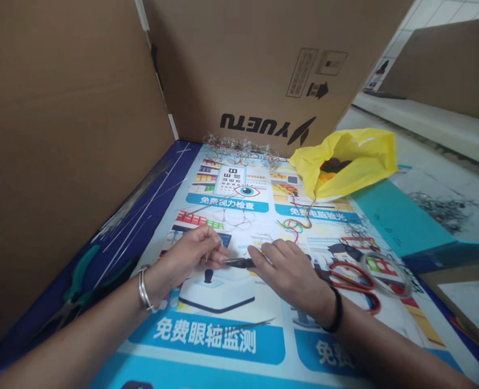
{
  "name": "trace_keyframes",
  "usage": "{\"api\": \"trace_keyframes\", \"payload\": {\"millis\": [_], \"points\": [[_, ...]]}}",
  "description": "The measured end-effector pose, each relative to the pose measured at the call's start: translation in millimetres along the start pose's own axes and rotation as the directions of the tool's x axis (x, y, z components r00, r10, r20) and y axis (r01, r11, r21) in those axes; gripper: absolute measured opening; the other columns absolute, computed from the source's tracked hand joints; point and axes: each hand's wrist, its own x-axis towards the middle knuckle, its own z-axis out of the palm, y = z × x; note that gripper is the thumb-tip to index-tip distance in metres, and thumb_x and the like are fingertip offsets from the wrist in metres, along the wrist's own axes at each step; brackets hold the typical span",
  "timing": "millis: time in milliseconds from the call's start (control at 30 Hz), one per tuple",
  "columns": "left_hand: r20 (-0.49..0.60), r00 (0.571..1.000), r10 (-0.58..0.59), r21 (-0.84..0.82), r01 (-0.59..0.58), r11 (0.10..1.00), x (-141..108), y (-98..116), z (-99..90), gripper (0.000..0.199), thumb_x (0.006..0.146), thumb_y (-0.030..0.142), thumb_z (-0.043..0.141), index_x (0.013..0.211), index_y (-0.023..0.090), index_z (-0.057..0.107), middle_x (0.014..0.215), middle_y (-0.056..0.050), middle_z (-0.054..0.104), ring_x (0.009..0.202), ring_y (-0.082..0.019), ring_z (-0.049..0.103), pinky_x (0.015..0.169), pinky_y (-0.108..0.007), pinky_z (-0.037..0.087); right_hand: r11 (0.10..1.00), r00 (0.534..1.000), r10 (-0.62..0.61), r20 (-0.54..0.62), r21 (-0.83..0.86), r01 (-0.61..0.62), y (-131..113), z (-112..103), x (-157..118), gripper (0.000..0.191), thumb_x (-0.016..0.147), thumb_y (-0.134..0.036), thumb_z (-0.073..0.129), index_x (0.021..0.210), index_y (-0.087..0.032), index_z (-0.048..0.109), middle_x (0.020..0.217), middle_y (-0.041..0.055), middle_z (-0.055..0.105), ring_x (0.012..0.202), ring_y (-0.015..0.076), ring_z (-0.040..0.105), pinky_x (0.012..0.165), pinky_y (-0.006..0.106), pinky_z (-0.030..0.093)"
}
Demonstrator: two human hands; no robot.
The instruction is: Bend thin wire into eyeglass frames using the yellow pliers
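Observation:
My right hand (285,273) is closed around dark needle-nose pliers (239,263), whose tips point left. The tips touch the fingertips of my left hand (194,251), which pinch a thin piece of wire (207,256). The far end of that wire is too fine to make out. Both hands are above a printed poster (218,292). Loose thin wires (243,326) lie on the poster below the hands, and bent wire shapes (235,216) lie beyond them. Red-handled scissors (355,278) are beside my right wrist, partly hidden by it.
Cardboard walls (239,65) stand at the back and left. Teal-handled pliers (77,281) and straight wires (129,200) lie left. A yellow bag (356,159), coloured cords (299,222), a clear tape roll (387,274) and a wire pile (442,210) are at right. Tangled wire (243,148) lines the back.

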Motion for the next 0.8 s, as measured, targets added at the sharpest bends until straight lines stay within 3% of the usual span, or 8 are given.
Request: {"api": "trace_keyframes", "payload": {"millis": [133, 333, 600, 800], "points": [[-0.014, 0.999, 0.046, 0.064, -0.045, 0.997, -3.2, 4.9, 4.2, 0.022, 0.08, 0.034, 0.059, 0.076, 0.017, 0.046, 0.075, -0.002, 0.066, 0.059, -0.009, 0.061, 0.059, -0.024, 0.051, 0.999, 0.999, 0.015, 0.031, 0.043, -0.016, -1.0, 1.7, 1.2, 0.027, 0.091, -0.033, 0.046, 0.108, -0.015, 0.055, 0.08, 0.0058, 0.057, 0.074, 0.0179, 0.046, 0.063, 0.032, 0.032], [0.033, 0.989, 0.143, 0.197, -0.147, 0.969, -4.9, 7.7, 5.8, 0.018, 0.082, 0.031, 0.056, 0.076, 0.017, 0.046, 0.079, -0.002, 0.066, 0.063, -0.01, 0.06, 0.062, -0.025, 0.051, 0.971, 0.981, 0.093, 0.173, 0.201, -0.128, -2.1, 3.4, 0.0, 0.025, 0.091, -0.038, 0.045, 0.099, -0.018, 0.059, 0.082, 0.0048, 0.061, 0.077, 0.0172, 0.052, 0.064, 0.028, 0.035], [0.149, 0.971, 0.185, 0.337, -0.226, 0.914, -7.8, 7.2, 6.6, 0.013, 0.085, 0.026, 0.05, 0.076, 0.017, 0.048, 0.08, -0.003, 0.065, 0.068, -0.011, 0.06, 0.065, -0.025, 0.05, 0.877, 0.887, 0.101, 0.451, 0.38, -0.293, 3.5, -4.3, 1.9, 0.029, 0.09, -0.042, 0.043, 0.092, -0.021, 0.062, 0.083, 0.0028, 0.066, 0.075, 0.0153, 0.059, 0.061, 0.024, 0.035], [0.203, 0.955, 0.214, 0.365, -0.277, 0.889, -7.9, 5.6, 5.4, 0.012, 0.086, 0.027, 0.05, 0.079, 0.017, 0.05, 0.084, -0.003, 0.065, 0.07, -0.011, 0.06, 0.065, -0.024, 0.049, 0.815, 0.851, 0.065, 0.522, 0.465, -0.347, 8.7, -8.4, 3.7, 0.03, 0.091, -0.041, 0.042, 0.085, -0.021, 0.063, 0.079, 0.0015, 0.067, 0.072, 0.0143, 0.06, 0.061, 0.023, 0.036]]}}
